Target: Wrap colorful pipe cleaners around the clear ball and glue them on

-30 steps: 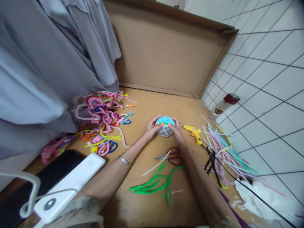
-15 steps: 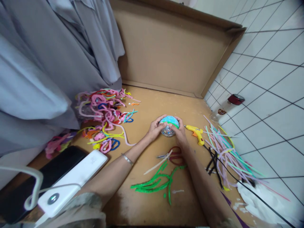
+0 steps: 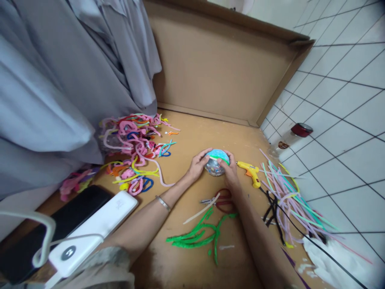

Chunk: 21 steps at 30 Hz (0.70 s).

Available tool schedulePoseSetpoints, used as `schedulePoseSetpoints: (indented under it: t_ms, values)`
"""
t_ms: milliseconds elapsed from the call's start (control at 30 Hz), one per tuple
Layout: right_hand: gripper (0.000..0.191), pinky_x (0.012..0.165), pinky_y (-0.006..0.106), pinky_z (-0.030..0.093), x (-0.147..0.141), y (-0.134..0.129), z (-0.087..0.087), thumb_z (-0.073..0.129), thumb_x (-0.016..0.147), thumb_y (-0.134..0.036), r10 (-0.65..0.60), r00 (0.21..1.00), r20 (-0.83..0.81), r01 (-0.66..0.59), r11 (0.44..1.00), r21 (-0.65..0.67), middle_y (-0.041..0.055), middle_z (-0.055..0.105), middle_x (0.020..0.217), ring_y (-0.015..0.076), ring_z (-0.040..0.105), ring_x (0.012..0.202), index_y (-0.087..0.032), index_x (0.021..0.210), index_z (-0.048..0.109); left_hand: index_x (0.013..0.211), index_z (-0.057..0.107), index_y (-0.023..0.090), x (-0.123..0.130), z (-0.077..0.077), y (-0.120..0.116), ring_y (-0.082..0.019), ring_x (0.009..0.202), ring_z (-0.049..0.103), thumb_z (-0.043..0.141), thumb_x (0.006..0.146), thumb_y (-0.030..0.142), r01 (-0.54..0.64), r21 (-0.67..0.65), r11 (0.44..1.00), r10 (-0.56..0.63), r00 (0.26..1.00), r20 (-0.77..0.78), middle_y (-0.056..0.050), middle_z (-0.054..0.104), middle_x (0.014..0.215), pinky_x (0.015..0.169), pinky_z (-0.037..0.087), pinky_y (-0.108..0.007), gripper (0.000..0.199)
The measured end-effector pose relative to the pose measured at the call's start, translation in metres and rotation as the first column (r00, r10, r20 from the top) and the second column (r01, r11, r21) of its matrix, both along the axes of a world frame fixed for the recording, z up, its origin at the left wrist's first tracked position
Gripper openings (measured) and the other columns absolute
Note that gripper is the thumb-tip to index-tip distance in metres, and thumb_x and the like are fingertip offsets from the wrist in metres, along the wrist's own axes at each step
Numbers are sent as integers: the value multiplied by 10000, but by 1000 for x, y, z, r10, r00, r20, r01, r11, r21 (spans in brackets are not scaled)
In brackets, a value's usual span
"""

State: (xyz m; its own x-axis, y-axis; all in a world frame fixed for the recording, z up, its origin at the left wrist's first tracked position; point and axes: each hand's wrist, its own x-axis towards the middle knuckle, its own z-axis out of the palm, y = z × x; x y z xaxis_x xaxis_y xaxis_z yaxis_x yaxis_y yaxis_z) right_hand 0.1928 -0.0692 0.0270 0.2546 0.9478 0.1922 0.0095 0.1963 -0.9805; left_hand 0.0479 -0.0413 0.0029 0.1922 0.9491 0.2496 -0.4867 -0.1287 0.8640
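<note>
Between my two hands is a round clear ball [image 3: 215,167], its upper part covered in blue strands with a green band below them. My left hand [image 3: 197,163] grips its left side, and my right hand [image 3: 230,166] grips the right side with the thumb on the green band. Through the clear lower part, small colourful bits show. Red-handled scissors [image 3: 225,200] lie just below, partly hidden by my right forearm. Nearer to me are green pipe cleaners [image 3: 192,237] and a pale strip [image 3: 202,209]. A yellow glue gun [image 3: 250,171] rests right of my right hand.
Pink and mixed pipe cleaners [image 3: 132,136] are heaped at the left by a grey curtain [image 3: 120,60]. A white power bank [image 3: 93,228] lies at lower left. On the right are lilac and mint pipe cleaners [image 3: 294,204] and a red-lidded jar [image 3: 291,138]. Cardboard [image 3: 210,64] stands behind.
My thumbs have shifted slightly on the ball, and more of its clear lower part shows. The whole view has moved a little; other things stay put.
</note>
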Motion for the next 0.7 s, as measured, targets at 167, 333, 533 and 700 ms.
schedulePoseSetpoints:
  t_ms: [167, 333, 533, 700]
  values:
    - [588, 940, 394, 477, 0, -1, 1, 766, 637, -465, 4, 1000, 13, -4, 1000, 4, 57, 631, 1132, 236, 589, 1022, -227, 1131, 554, 1154, 721, 160, 0, 3, -1, -314, 1249, 583, 793, 682, 581, -14, -18, 1000, 14, 1000, 1, -139, 678, 1299, 1117, 389, -433, 636]
    - [604, 965, 400, 474, 0, -1, 0, 776, 647, -470, 19, 1000, 23, -19, 1000, 2, 60, 630, 1150, 236, 589, 1043, -226, 1153, 552, 1124, 726, 159, 0, 4, 0, -302, 1201, 610, 809, 662, 546, -5, -56, 998, 8, 999, 38, -130, 705, 1238, 1092, 407, -423, 609]
    - [529, 984, 401, 473, -3, -1, 5, 689, 722, -545, 78, 990, -118, -76, 997, 20, 61, 634, 1176, 239, 593, 1105, -244, 1139, 561, 1106, 708, 148, -1, 2, 5, -290, 1135, 641, 804, 634, 493, -3, -118, 993, 14, 995, 95, -132, 722, 1183, 1043, 438, -411, 592]
    - [394, 1006, 422, 461, -6, 0, 13, 634, 741, -510, 122, 937, -326, -111, 992, 53, 49, 639, 1092, 235, 603, 1091, -260, 1041, 582, 1097, 679, 127, -4, 3, 7, -287, 1094, 663, 782, 610, 437, -7, -186, 983, 33, 990, 138, -149, 724, 1164, 1008, 455, -403, 586]
